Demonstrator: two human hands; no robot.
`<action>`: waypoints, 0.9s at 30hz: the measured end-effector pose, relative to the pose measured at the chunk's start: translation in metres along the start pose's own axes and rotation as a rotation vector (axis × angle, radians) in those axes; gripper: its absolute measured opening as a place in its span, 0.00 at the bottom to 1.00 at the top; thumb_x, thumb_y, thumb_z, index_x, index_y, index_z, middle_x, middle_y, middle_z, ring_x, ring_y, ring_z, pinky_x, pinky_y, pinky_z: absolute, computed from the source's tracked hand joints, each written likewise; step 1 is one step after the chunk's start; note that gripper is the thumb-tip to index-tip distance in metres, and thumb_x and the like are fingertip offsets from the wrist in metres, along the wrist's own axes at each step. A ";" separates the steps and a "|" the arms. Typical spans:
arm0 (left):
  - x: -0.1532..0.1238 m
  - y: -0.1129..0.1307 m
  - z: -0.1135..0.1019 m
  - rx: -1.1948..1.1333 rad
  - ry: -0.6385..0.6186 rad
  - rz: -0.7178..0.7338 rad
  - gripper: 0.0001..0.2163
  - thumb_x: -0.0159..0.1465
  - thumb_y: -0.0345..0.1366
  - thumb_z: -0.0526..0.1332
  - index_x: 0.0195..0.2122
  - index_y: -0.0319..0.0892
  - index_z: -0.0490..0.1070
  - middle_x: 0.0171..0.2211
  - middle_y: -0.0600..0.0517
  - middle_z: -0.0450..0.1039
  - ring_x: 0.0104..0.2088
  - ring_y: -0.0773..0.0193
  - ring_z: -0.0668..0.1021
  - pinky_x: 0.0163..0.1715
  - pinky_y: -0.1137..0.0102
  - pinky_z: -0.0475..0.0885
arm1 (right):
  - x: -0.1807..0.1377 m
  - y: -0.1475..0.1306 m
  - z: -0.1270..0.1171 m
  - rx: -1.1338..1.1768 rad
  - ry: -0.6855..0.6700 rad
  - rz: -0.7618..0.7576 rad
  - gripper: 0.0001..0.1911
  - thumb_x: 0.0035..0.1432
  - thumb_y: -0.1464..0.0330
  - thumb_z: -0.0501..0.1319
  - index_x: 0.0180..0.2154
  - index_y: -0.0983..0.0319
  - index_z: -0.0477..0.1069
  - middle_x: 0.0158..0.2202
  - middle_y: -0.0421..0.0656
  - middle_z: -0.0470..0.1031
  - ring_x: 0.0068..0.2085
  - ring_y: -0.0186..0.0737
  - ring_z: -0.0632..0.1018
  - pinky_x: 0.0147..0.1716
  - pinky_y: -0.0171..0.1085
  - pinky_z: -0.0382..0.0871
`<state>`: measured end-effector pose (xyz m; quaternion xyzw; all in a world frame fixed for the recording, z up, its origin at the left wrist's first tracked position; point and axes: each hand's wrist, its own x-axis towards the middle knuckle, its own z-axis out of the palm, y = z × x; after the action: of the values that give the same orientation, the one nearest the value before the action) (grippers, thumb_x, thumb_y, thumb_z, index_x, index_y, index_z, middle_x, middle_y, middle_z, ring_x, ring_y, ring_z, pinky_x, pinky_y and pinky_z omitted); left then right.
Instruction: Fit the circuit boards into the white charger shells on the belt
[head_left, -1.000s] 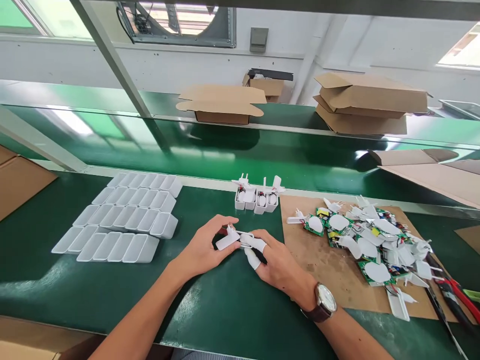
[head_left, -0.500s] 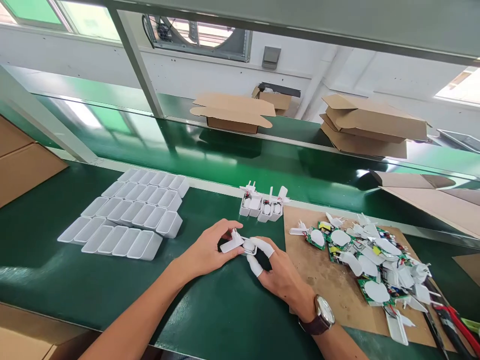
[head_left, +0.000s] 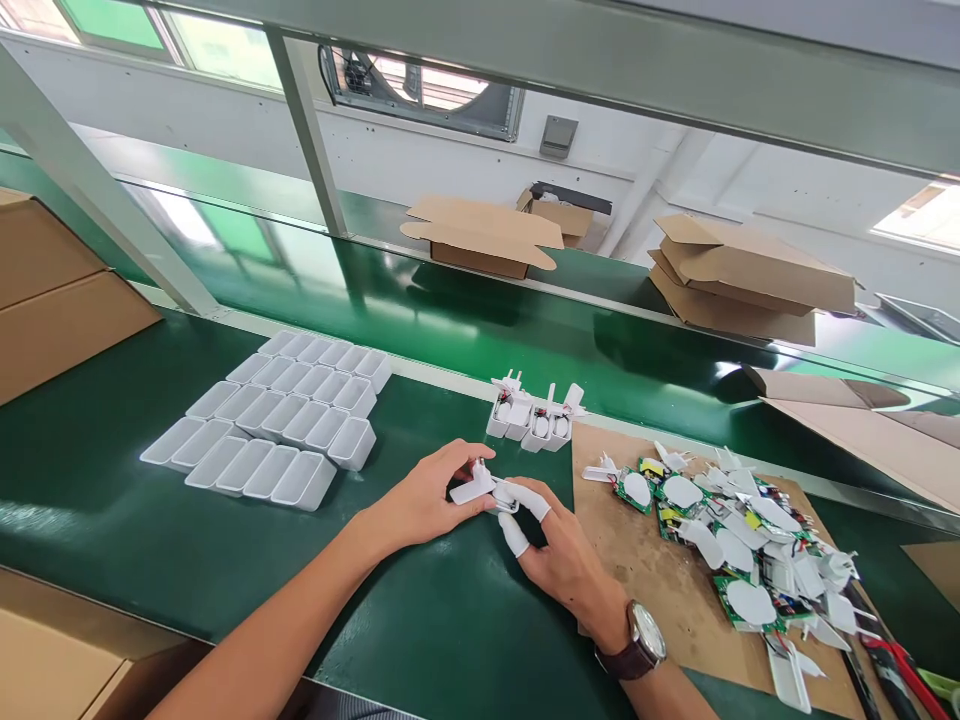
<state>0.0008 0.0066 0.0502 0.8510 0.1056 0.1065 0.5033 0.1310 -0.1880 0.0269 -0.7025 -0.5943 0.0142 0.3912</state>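
Observation:
Both hands meet over the green bench top, holding one small white charger part (head_left: 475,488) with plug pins between them. My left hand (head_left: 427,500) pinches its left end with thumb and fingers. My right hand (head_left: 559,555), with white finger cots on two fingertips and a watch on the wrist, grips its right end. Rows of empty white housings (head_left: 277,425) lie to the left. A few housings with parts standing in them (head_left: 534,417) sit just beyond my hands. A pile of circuit boards and white plug pieces (head_left: 739,545) covers a cardboard sheet (head_left: 645,600) on the right.
Red-handled pliers (head_left: 911,665) lie at the far right edge. Cardboard boxes (head_left: 484,235) sit on the raised green shelf behind a metal rail. More cardboard stands at the far left (head_left: 60,290) and a flat sheet at the right (head_left: 862,415).
The camera has tilted and shifted, so the scene slid slightly down and right. Both hands stay closed on the same white part and have worked it a little between them.

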 end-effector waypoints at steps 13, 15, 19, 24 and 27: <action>0.001 -0.001 0.001 -0.084 0.023 -0.043 0.25 0.63 0.42 0.67 0.61 0.51 0.66 0.43 0.53 0.75 0.43 0.60 0.80 0.51 0.60 0.77 | 0.007 -0.003 0.000 0.163 -0.038 0.028 0.20 0.68 0.71 0.58 0.60 0.52 0.69 0.56 0.48 0.74 0.54 0.45 0.78 0.55 0.46 0.76; 0.001 -0.002 0.004 -0.115 0.045 -0.035 0.33 0.60 0.42 0.70 0.65 0.52 0.61 0.44 0.53 0.75 0.44 0.60 0.80 0.53 0.58 0.77 | 0.008 -0.002 0.003 0.319 -0.004 0.138 0.17 0.68 0.67 0.59 0.57 0.53 0.73 0.54 0.47 0.76 0.52 0.45 0.79 0.53 0.45 0.77; -0.002 -0.002 0.018 -0.058 0.069 0.150 0.51 0.50 0.41 0.78 0.70 0.54 0.49 0.60 0.45 0.68 0.50 0.54 0.79 0.53 0.55 0.77 | 0.011 -0.003 0.005 0.867 0.044 0.542 0.21 0.63 0.53 0.65 0.52 0.56 0.77 0.47 0.47 0.80 0.46 0.47 0.81 0.46 0.46 0.79; -0.004 -0.004 0.039 0.120 0.161 0.339 0.43 0.57 0.46 0.74 0.68 0.51 0.52 0.59 0.42 0.68 0.55 0.48 0.77 0.54 0.51 0.77 | 0.016 -0.010 0.000 1.206 0.011 0.725 0.27 0.55 0.46 0.69 0.46 0.60 0.79 0.39 0.47 0.82 0.42 0.49 0.82 0.43 0.48 0.78; -0.004 -0.004 0.040 0.173 0.177 0.345 0.40 0.59 0.49 0.72 0.67 0.49 0.53 0.59 0.41 0.68 0.55 0.48 0.77 0.54 0.53 0.77 | 0.017 -0.011 0.000 1.198 0.008 0.710 0.27 0.56 0.46 0.68 0.45 0.61 0.79 0.38 0.47 0.82 0.40 0.49 0.82 0.41 0.47 0.79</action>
<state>0.0087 -0.0261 0.0278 0.8839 0.0111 0.2559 0.3913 0.1267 -0.1737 0.0403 -0.5174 -0.2171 0.4640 0.6855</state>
